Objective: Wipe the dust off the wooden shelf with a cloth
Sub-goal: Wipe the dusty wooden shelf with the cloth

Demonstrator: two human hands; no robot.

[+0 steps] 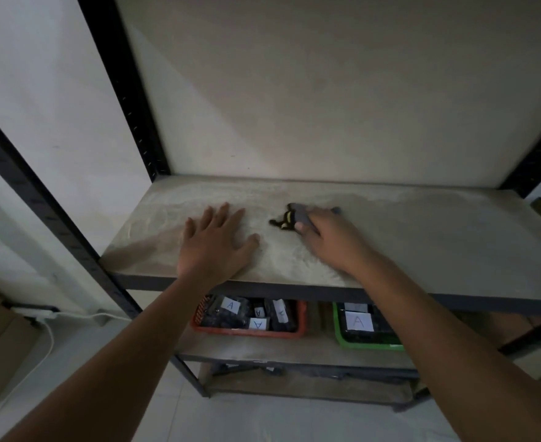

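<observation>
Flat on the wooden shelf (422, 237) at nine o'clock, the left hand (218, 244) rests open while the right hand (329, 240) grips what seems the cloth (297, 215) mid-board; pale dust remains around both, mostly unwiped

A red basket (250, 334) and green basket (368, 344) hold A-labelled packs below.
</observation>
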